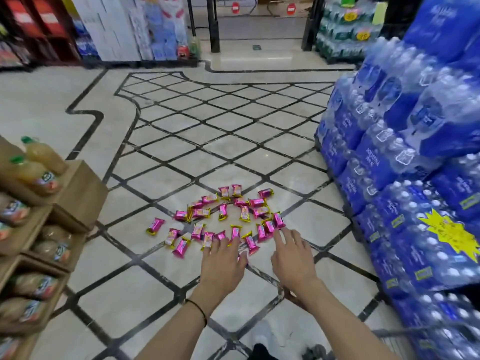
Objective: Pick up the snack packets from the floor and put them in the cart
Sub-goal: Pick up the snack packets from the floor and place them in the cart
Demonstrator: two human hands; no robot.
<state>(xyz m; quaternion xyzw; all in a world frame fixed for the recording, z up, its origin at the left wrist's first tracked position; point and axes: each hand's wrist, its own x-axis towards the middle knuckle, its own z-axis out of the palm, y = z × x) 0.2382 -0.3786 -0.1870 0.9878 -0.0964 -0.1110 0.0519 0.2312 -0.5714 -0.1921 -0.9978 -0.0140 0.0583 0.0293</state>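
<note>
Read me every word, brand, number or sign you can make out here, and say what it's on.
"AQUAFINA": sideways on the blue water packs, somewhat blurred.
Yellow starburst tag on those packs: red writing, unreadable.
Yellow price tags on the far green packs: numbers too blurred.
Round red signs at the back: white bar, no words.
Snack packets and juice bottle labels: print too small.

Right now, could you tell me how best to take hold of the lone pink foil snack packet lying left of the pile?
Pinch the lone pink foil snack packet with gold ends across its pink middle, coming straight down from above. It lies flat on the tiled floor, apart from the other packets, so both long sides are free; the left hand looks nearer.
</note>
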